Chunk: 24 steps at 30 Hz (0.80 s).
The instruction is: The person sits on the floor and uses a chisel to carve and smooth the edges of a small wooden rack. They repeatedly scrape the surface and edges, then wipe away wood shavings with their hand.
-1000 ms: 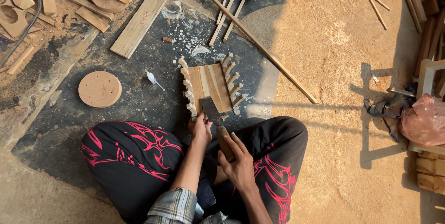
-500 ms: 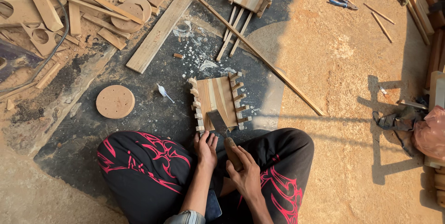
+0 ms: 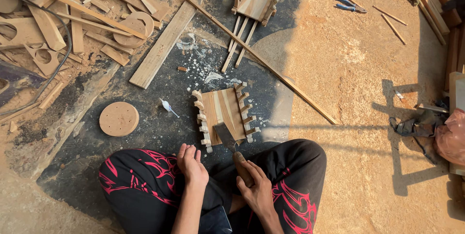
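Now, rt hand (image 3: 256,191) gripping chisel (image 3: 231,148), wood rack (image 3: 224,113)

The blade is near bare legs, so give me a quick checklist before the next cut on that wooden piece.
1. Right hand wrapped around the chisel handle: ok.
2. Blade tip resting on the wooden piece, pointing away from the body: ok.
3. Left hand clear of the blade: ok, it rests on the knee beside it.
4. Wooden piece held steady: not ok, no hand is on it.
5. Blade sharpness: cannot tell.
6. Round wooden disc clear of the work: ok.
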Motion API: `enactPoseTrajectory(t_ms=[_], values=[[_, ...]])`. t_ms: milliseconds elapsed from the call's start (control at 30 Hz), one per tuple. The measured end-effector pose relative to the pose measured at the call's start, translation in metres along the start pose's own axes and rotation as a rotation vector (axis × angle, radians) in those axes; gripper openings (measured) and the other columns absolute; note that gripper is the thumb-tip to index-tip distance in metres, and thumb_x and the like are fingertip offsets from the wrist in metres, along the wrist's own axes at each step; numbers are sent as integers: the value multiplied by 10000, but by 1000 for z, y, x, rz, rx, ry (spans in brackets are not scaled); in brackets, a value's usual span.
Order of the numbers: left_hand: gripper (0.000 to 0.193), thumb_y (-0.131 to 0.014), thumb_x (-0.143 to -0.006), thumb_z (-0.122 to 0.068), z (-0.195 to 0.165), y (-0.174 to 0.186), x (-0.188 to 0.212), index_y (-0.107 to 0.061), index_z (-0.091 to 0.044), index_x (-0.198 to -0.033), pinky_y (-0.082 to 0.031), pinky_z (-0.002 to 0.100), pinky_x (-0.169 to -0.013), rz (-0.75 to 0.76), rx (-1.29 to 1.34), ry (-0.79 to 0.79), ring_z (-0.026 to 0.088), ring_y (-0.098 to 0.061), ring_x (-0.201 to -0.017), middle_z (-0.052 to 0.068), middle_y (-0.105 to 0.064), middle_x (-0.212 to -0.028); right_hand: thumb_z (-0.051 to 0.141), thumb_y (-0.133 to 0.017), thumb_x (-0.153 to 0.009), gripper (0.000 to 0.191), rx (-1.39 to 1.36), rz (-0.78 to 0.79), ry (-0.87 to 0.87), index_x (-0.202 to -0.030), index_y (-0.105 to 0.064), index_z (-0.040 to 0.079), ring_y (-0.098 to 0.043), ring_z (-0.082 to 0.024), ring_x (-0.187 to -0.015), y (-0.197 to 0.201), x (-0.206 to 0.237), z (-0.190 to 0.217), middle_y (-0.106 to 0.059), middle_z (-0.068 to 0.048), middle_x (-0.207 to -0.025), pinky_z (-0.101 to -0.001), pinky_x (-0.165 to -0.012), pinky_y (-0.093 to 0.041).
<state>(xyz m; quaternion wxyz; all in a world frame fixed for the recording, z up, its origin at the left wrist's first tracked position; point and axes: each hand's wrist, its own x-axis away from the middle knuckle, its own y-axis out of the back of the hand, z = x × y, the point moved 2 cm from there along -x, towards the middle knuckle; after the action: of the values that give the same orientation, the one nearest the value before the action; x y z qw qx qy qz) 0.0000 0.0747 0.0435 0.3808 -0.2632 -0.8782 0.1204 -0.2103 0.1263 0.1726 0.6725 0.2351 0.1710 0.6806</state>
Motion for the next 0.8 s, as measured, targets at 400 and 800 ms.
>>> enactPoseTrajectory(t_ms=[400,800], values=[[225,-696,-916,-274,-61,61,72,-690,-55,-964,-589,322,-646,830,-1246,-297,161,-735,-722,57,-744,-787,197,-761,-791,496,4,35,-6,-1263,-683,67,-663,-325,-1229,1,-7,-9,-642,-145,-1375,-408,-1006,-548],[235,-712,-937,-295,-48,60,125,-703,-59,-939,-567,418,-736,1063,-1521,-831,265,-696,-777,84,-724,-852,189,-756,-793,495,-30,19,9,-1267,-680,69,-678,-317,-1217,0,-5,-9,-655,-152,-1363,-398,-999,-556]])
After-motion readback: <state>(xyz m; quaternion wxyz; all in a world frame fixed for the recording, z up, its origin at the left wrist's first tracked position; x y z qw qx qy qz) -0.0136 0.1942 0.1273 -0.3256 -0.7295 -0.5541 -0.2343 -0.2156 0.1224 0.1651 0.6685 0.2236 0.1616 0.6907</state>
